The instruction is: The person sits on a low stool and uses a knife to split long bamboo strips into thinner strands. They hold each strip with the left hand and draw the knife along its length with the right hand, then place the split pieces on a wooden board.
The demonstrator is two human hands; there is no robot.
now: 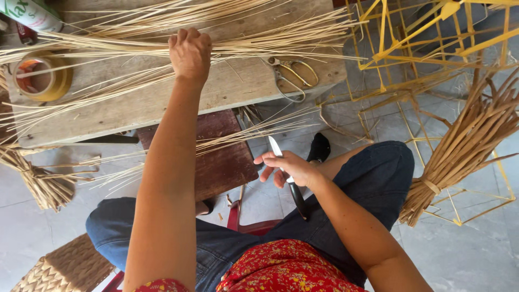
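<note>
Presently, left hand lies fingers curled, pressing the strips spread across the bench. Right hand is closed on a knife over the lap. Scissors lie on the bench, tape at its other end.

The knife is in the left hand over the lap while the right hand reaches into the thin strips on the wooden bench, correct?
Not quite: the hands are swapped. The head view shows the knife held in the right hand over the lap, while the left hand reaches into the thin strips on the wooden bench.
</note>
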